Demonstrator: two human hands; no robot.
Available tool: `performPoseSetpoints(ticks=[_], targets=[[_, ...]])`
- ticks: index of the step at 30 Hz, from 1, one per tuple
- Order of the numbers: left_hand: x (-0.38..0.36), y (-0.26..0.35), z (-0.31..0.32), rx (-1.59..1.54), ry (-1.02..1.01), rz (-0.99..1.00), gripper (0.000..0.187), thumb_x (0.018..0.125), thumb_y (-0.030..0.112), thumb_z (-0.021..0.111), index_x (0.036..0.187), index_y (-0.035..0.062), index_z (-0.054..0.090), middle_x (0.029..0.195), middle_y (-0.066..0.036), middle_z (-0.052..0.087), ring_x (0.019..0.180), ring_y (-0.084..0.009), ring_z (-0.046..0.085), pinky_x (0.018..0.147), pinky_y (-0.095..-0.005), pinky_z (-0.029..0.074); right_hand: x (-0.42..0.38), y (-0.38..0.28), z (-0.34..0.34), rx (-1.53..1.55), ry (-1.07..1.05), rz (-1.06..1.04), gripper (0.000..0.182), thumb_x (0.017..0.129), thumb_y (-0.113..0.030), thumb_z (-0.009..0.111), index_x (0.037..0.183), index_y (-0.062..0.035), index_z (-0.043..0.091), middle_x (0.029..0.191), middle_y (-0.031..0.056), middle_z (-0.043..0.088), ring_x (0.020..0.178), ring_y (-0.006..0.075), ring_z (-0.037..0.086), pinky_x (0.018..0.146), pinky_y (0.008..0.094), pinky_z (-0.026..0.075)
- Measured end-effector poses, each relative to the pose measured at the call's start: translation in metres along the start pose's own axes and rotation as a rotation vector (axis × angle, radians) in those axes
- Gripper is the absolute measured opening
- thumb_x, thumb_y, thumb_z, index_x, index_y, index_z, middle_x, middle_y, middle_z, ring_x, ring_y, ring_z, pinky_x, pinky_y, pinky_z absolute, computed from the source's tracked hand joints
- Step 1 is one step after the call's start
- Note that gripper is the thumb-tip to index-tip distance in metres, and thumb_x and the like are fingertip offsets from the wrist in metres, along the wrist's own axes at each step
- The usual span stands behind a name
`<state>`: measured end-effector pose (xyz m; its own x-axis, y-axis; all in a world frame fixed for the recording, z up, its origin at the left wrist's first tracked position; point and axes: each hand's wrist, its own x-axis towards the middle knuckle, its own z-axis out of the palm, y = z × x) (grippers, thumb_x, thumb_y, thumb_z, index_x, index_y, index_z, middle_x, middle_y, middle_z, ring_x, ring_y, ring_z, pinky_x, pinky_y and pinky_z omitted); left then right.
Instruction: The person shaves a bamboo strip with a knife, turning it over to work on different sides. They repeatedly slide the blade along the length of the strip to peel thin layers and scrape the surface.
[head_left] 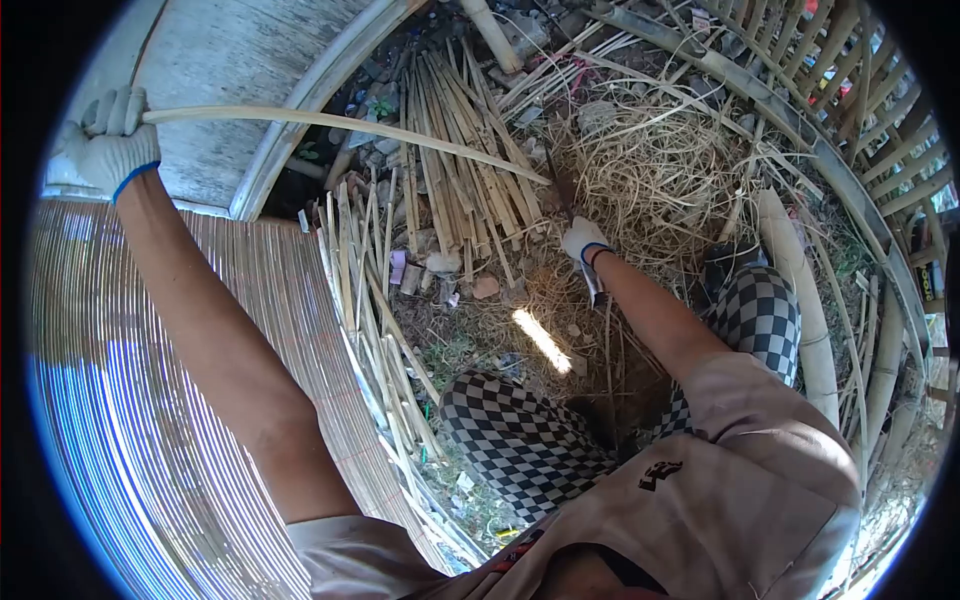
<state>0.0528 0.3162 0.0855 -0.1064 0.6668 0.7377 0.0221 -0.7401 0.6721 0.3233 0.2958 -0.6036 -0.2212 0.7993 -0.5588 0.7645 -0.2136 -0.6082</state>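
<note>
My left hand (112,140), in a white work glove with a blue cuff, is stretched far out to the left and closed round one end of a long pale bamboo strip (350,122). The strip bows slightly across the view, its other end right at the blade of a knife (562,185). My right hand (583,240), gloved as well, grips that knife low in front of me, the dark blade pointing away. Beyond the strip lies a bundle of split bamboo sticks (465,150). A heap of thin bamboo shavings (650,165) is just right of the blade.
A slatted bamboo blind (180,380) hangs along the left, below a weathered white panel (250,80). More sticks (385,330) lean beside the blind. Thick bamboo poles (800,290) and a lattice fence (890,130) stand at the right. Stones and litter cover the ground.
</note>
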Motion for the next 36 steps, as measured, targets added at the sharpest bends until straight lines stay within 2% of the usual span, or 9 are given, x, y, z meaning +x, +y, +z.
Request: performPoseSetpoints(ticks=[7, 11, 17, 21, 22, 24, 28, 31, 36], targets=[[-0.127, 0.062, 0.006, -0.105, -0.04, 0.036, 0.06, 0.105, 0.048, 0.053, 0.057, 0.0204, 0.03, 0.051, 0.004, 0.026, 0.046, -0.0097, 0.022, 0.043, -0.0285, 0.019, -0.069, -0.018, -0.038, -0.182, 0.077, -0.063, 0.045, 0.097, -0.02, 0.057, 0.134, 0.0053, 0.054, 0.122, 0.0253, 0.069, 0.113, 0.0389, 0.068, 0.095, 0.0484, 0.056], [-0.236, 0.107, -0.001, -0.133, 0.127, 0.114, 0.056, 0.101, 0.028, 0.066, 0.057, 0.0216, 0.032, 0.052, 0.007, 0.024, 0.047, -0.009, 0.018, 0.044, -0.0277, 0.019, -0.094, -0.029, -0.068, -0.222, 0.191, -0.245, 0.039, 0.096, -0.024, 0.057, 0.127, -0.0003, 0.062, 0.119, 0.0241, 0.07, 0.111, 0.041, 0.068, 0.095, 0.0501, 0.055], [-0.325, 0.181, -0.02, -0.152, 0.324, 0.36, 0.056, 0.105, 0.025, 0.055, 0.055, 0.0222, 0.031, 0.048, 0.006, 0.024, 0.042, -0.0077, 0.015, 0.039, -0.0274, 0.016, -0.192, -0.079, -0.166, -0.268, 0.261, -0.474, 0.062, 0.093, -0.05, 0.065, 0.131, -0.0008, 0.063, 0.128, 0.0275, 0.067, 0.124, 0.0427, 0.061, 0.106, 0.05, 0.049], [-0.359, 0.217, -0.047, -0.377, 0.205, 0.411, 0.058, 0.11, 0.03, 0.043, 0.054, 0.0223, 0.028, 0.047, 0.006, 0.025, 0.04, -0.0076, 0.02, 0.038, -0.026, 0.019, -0.215, -0.093, -0.207, -0.371, 0.114, -0.48, 0.073, 0.096, -0.064, 0.056, 0.134, -0.0021, 0.061, 0.123, 0.0256, 0.069, 0.11, 0.039, 0.07, 0.095, 0.0473, 0.056], [-0.365, 0.215, -0.043, -0.357, 0.312, 0.425, 0.056, 0.105, 0.027, 0.052, 0.055, 0.0233, 0.028, 0.048, 0.005, 0.026, 0.041, -0.0077, 0.019, 0.04, -0.0267, 0.022, -0.229, -0.098, -0.22, -0.341, 0.014, -0.442, 0.077, 0.096, -0.068, 0.053, 0.136, -0.0024, 0.06, 0.121, 0.0245, 0.07, 0.105, 0.0377, 0.072, 0.091, 0.0462, 0.059], [-0.371, 0.195, -0.031, -0.405, 0.335, 0.498, 0.056, 0.105, 0.027, 0.052, 0.055, 0.0231, 0.028, 0.048, 0.005, 0.025, 0.043, -0.0082, 0.019, 0.041, -0.0281, 0.022, -0.241, -0.09, -0.233, -0.12, -0.137, -0.451, 0.094, 0.094, -0.081, 0.043, 0.144, -0.002, 0.051, 0.109, 0.0225, 0.072, 0.086, 0.0326, 0.076, 0.076, 0.0431, 0.064], [-0.384, 0.121, -0.015, -0.614, 0.342, 0.485, 0.058, 0.105, 0.04, 0.048, 0.057, 0.0211, 0.024, 0.051, 0.003, 0.024, 0.046, -0.011, 0.024, 0.045, -0.0312, 0.026, -0.264, -0.059, -0.247, 0.746, -0.475, -0.642, 0.099, 0.093, -0.083, 0.038, 0.153, -0.004, 0.039, 0.106, 0.0213, 0.072, 0.081, 0.0297, 0.075, 0.073, 0.0443, 0.064], [-0.398, 0.043, -0.011, -0.591, 0.431, 0.384, 0.059, 0.103, 0.049, 0.049, 0.057, 0.0196, 0.025, 0.052, 0.0, 0.027, 0.05, -0.0151, 0.033, 0.052, -0.0343, 0.036, -0.269, -0.042, -0.247, 1.121, -0.248, -0.7, 0.089, 0.099, -0.075, 0.04, 0.149, -0.0012, 0.042, 0.116, 0.0232, 0.069, 0.087, 0.0318, 0.073, 0.077, 0.0463, 0.063], [-0.421, -0.082, 0.005, -0.405, 0.755, -0.024, 0.057, 0.096, 0.06, 0.057, 0.066, 0.0125, 0.046, 0.067, -0.005, 0.047, 0.062, -0.0227, 0.047, 0.068, -0.0411, 0.048, -0.266, -0.03, -0.257, 1.397, 0.167, -0.73, 0.037, 0.11, -0.038, 0.051, 0.125, -0.0048, 0.057, 0.12, 0.0235, 0.068, 0.089, 0.0334, 0.073, 0.075, 0.0456, 0.064]])
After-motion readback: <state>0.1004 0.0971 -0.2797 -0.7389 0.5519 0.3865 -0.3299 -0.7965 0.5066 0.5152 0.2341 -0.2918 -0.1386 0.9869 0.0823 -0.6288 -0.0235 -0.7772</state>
